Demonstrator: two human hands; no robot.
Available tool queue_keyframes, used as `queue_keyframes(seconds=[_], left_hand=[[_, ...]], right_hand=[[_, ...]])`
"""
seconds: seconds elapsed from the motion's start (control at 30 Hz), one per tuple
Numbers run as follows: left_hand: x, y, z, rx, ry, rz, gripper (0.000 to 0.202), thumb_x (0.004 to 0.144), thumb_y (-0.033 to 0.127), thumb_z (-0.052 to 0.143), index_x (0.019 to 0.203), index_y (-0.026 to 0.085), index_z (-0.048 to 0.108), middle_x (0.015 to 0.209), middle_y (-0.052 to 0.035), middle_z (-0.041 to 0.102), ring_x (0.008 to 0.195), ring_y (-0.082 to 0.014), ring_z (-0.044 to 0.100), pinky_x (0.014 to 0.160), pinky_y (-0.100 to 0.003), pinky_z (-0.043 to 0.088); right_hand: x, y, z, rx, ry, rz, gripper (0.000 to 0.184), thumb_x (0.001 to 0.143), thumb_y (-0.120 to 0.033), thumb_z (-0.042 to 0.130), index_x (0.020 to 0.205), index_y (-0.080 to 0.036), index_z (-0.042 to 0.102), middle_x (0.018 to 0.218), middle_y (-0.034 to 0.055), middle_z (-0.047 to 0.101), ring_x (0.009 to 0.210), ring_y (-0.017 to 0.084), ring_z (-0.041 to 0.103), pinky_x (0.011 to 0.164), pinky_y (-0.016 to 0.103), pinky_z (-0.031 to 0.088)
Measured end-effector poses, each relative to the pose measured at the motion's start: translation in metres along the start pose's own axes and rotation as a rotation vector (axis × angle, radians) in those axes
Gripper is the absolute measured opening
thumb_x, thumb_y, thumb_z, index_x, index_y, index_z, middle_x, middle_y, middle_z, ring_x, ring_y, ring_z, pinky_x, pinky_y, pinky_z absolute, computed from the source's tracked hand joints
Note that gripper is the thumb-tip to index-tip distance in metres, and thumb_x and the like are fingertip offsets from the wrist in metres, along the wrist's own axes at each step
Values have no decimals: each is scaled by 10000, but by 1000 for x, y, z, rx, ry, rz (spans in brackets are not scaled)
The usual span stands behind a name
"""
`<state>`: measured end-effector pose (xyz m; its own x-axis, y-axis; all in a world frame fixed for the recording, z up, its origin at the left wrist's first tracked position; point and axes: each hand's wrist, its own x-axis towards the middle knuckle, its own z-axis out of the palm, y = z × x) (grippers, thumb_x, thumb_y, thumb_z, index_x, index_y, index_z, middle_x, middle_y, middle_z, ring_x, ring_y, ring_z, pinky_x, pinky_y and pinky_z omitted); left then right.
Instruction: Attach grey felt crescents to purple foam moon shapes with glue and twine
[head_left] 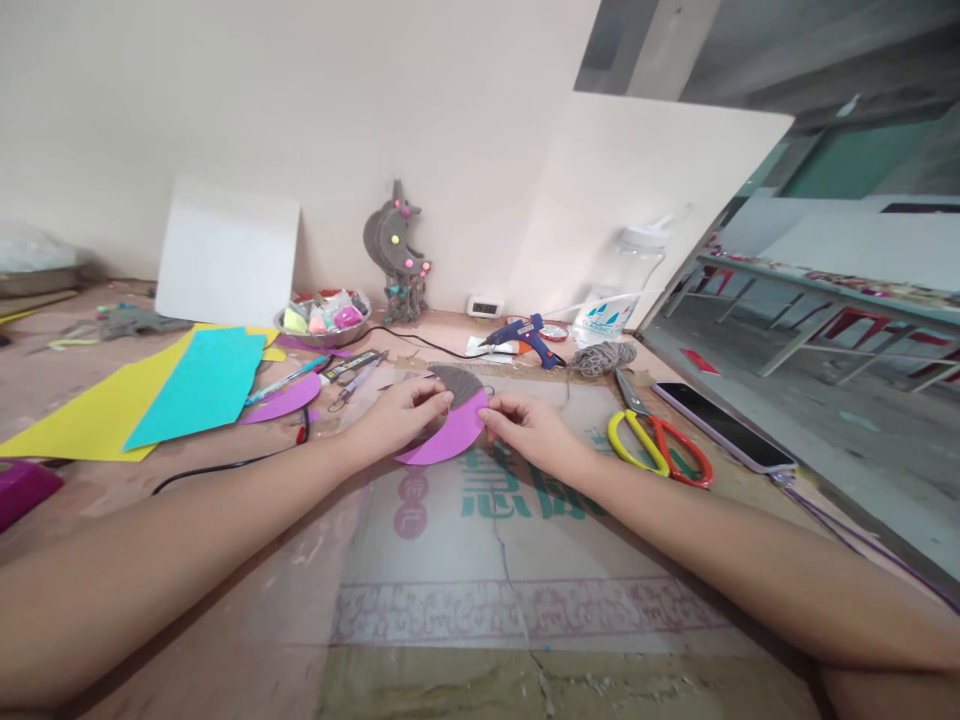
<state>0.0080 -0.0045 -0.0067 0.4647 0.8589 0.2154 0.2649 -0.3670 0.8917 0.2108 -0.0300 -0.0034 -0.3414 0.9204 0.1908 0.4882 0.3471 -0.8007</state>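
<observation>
A purple foam crescent (450, 440) lies on the cardboard sheet (517, 560), with a grey crescent piece (459, 382) set against its upper edge. My left hand (397, 415) presses its fingers onto the left side of the two pieces. At the right tip, my right hand (529, 425) pinches the purple crescent with fingers closed. Both forearms reach in from the near corners.
Yellow-and-red scissors (660, 445), a phone (724, 425), a blue glue gun (525, 338) and a twine ball (604, 357) lie right and behind. Teal (202, 385) and yellow (82, 420) sheets, pens, a second purple crescent (289, 398) and a bowl (322, 322) sit left. A moon ornament (397, 250) leans on the wall.
</observation>
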Motion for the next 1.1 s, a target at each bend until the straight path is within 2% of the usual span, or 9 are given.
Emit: queue_keyframes(seconds=[0.27, 0.47, 0.67, 0.77, 0.8, 0.87, 0.93, 1.0, 1.1], left_hand=[[-1, -5, 3, -143, 6, -57, 333, 815, 488, 499, 716, 176, 439, 564, 58, 434, 463, -63, 375, 450, -197, 308], [-2, 1, 1, -66, 2, -64, 375, 848, 486, 435, 644, 172, 410, 575, 48, 400, 497, -70, 355, 474, -211, 287], [-10, 15, -3, 199, 46, 32, 351, 864, 433, 409, 631, 172, 430, 611, 29, 426, 611, -110, 418, 575, -236, 329], [-15, 20, -3, 294, 153, 132, 271, 844, 385, 458, 674, 174, 452, 671, 15, 480, 670, -125, 454, 640, -245, 367], [-16, 21, -3, 304, 167, 153, 253, 839, 378, 468, 690, 173, 459, 691, 11, 492, 686, -128, 463, 659, -248, 374], [-17, 19, -2, 277, 106, 161, 253, 851, 387, 449, 727, 170, 484, 713, 4, 513, 702, -132, 481, 675, -253, 384], [-15, 15, -1, 205, 10, 134, 301, 878, 411, 384, 756, 166, 510, 719, 0, 529, 703, -134, 494, 670, -254, 392], [-12, 12, 1, 141, -6, 76, 359, 895, 428, 331, 710, 168, 497, 673, 7, 506, 662, -128, 481, 632, -249, 387], [-8, 10, 3, 97, 30, -23, 368, 888, 424, 355, 622, 177, 418, 588, 31, 423, 575, -111, 412, 558, -240, 342]], right_hand=[[0, 1, 0, 9, 36, -37, 232, 835, -340, 488, 680, -175, 534, 576, -26, 549, 538, 99, 488, 546, 228, 381], [-1, -2, -1, 24, 57, -55, 238, 843, -342, 478, 681, -174, 525, 574, -31, 524, 533, 98, 467, 533, 228, 365], [-4, -1, -11, -15, 340, -158, 174, 850, -336, 491, 766, -184, 510, 595, -36, 479, 547, 95, 440, 534, 223, 361], [-6, 4, -18, -156, 428, -263, 95, 837, -282, 516, 812, -195, 487, 617, -37, 505, 537, 88, 453, 513, 209, 356], [-6, 6, -20, -248, 422, -319, 85, 833, -265, 520, 801, -196, 482, 623, -35, 514, 531, 86, 452, 511, 209, 350], [-7, 10, -23, -491, 368, -467, 105, 842, -237, 503, 749, -196, 478, 611, -28, 516, 526, 90, 438, 516, 224, 328], [-7, 12, -24, -741, 272, -648, 159, 869, -214, 461, 713, -192, 483, 609, -13, 515, 551, 106, 427, 543, 250, 308], [-8, 11, -25, -909, 153, -785, 183, 896, -189, 415, 737, -184, 506, 658, 13, 538, 613, 125, 439, 581, 269, 305], [-11, 6, -23, -996, 2, -843, 184, 914, -174, 384, 821, -176, 543, 753, 41, 572, 696, 148, 463, 627, 282, 316]])
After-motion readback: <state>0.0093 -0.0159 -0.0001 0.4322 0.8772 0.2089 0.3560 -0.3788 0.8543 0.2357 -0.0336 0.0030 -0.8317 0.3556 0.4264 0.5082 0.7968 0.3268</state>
